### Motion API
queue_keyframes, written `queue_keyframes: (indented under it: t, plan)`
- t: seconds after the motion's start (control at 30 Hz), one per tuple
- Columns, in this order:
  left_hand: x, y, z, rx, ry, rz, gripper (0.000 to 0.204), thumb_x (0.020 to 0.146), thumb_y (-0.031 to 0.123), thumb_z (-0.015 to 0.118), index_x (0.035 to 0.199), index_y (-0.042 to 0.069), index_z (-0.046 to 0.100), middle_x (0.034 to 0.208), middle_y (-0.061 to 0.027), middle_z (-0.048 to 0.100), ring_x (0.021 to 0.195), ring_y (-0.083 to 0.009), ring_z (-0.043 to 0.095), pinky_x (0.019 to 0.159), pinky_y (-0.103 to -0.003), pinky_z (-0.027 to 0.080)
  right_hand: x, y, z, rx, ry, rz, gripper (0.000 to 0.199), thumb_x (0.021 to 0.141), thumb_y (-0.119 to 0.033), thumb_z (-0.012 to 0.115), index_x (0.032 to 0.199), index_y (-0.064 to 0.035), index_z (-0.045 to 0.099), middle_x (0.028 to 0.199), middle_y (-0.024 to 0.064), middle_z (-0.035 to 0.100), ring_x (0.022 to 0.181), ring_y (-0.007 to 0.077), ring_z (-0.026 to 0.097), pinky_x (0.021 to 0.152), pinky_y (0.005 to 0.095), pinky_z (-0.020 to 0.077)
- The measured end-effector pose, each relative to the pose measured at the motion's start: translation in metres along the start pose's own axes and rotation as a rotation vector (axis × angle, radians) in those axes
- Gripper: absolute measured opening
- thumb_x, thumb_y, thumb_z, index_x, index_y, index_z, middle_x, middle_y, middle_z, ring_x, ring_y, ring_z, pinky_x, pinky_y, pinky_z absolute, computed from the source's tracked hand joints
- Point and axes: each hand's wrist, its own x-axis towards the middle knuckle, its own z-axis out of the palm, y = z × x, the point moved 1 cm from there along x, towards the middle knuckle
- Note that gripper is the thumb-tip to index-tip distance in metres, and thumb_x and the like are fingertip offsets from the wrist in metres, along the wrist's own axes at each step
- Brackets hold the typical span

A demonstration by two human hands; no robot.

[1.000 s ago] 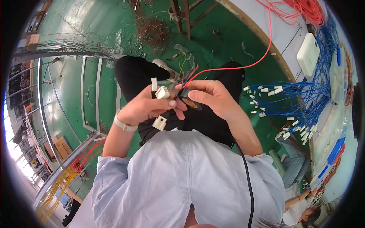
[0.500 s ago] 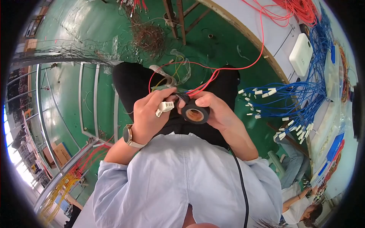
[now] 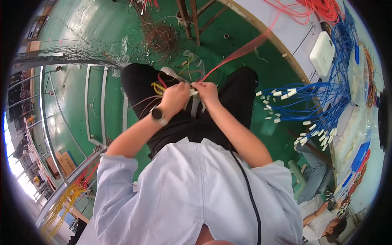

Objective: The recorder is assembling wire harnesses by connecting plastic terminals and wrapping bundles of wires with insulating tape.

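Note:
Above my lap both hands are close together with their fingers closed on a bundle of thin wires. My left hand (image 3: 175,98), with a watch at its wrist, pinches the wires near a small white connector (image 3: 193,93). My right hand (image 3: 207,93) grips the bundle just beside it, where a red wire (image 3: 222,63) runs off toward the table, smeared by motion. Yellow wire (image 3: 157,87) loops out beside my left hand. Below the hands hangs a greyish piece (image 3: 195,107) that I cannot make out. The fingertips partly hide the wires. No tape roll shows.
On the right, a table (image 3: 281,43) carries red wire coils (image 3: 322,10), a white box-shaped device (image 3: 322,54) and blue wires (image 3: 322,104) with white connectors overhanging its edge. A metal frame (image 3: 87,106) stands left. Tangled wire scrap (image 3: 161,36) lies ahead. Another person (image 3: 320,218) works at lower right.
Both hands have moved forward, away from my body, and closer together. The black tape roll by my right hand is out of sight. The red wire has swung and blurs.

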Motion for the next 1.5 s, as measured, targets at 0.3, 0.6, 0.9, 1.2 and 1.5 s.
queue_keyframes:
  t: [0.3, 0.6, 0.9, 1.2, 1.5]
  plan:
    - [0.048, 0.019, 0.037, -0.457, 0.106, -0.218, 0.01, 0.076, 0.01, 0.057, 0.082, 0.002, 0.059, 0.079, -0.0174, 0.064, 0.074, -0.0358, 0.064, 0.063, -0.046, 0.051, -0.014, -0.031, -0.047, -0.392, 0.438, -0.334, 0.025, 0.079, -0.029, 0.069, 0.076, -0.0043, 0.068, 0.078, 0.0113, 0.066, 0.072, 0.0317, 0.065, 0.062, 0.0407, 0.0508]
    - [0.041, 0.028, -0.089, -1.905, -0.456, -0.621, 0.037, 0.092, 0.035, 0.06, 0.086, -0.001, 0.066, 0.068, -0.0015, 0.062, 0.044, 0.0001, 0.03, 0.04, -0.018, 0.02, -0.104, -0.121, -0.108, -0.09, 0.193, -0.516, 0.016, 0.081, -0.013, 0.069, 0.076, 0.0004, 0.062, 0.073, 0.0076, 0.059, 0.059, 0.0177, 0.056, 0.055, 0.0289, 0.0427]
    - [0.044, 0.042, -0.069, -1.963, -0.389, -0.739, 0.019, 0.088, 0.017, 0.064, 0.071, 0.009, 0.058, 0.054, 0.0075, 0.042, 0.043, -0.0014, 0.028, 0.04, -0.023, 0.016, -0.12, -0.126, -0.098, -0.574, 0.216, -0.712, 0.009, 0.074, -0.006, 0.065, 0.075, -0.0009, 0.058, 0.081, 0.0075, 0.059, 0.075, 0.0279, 0.059, 0.064, 0.0358, 0.0484]
    - [0.041, 0.038, -0.089, -1.826, -0.268, -0.706, 0.021, 0.09, 0.021, 0.063, 0.079, 0.003, 0.066, 0.061, 0.0046, 0.054, 0.044, -0.0007, 0.034, 0.04, -0.023, 0.02, -0.121, -0.119, -0.102, 0.081, -0.051, -0.352, 0.014, 0.081, -0.007, 0.063, 0.08, 0.0061, 0.062, 0.083, 0.0074, 0.059, 0.069, 0.014, 0.06, 0.062, 0.0268, 0.0468]
    - [0.014, 0.043, -0.119, -1.593, -0.327, -0.56, 0.018, 0.08, 0.012, 0.074, 0.09, -0.001, 0.068, 0.076, -0.0015, 0.067, 0.072, -0.0053, 0.059, 0.063, -0.021, 0.045, -0.112, -0.113, -0.102, 0.119, -0.2, -0.345, 0.01, 0.087, -0.004, 0.061, 0.082, 0.0048, 0.06, 0.086, 0.0029, 0.057, 0.071, 0.0083, 0.053, 0.063, 0.0225, 0.0424]
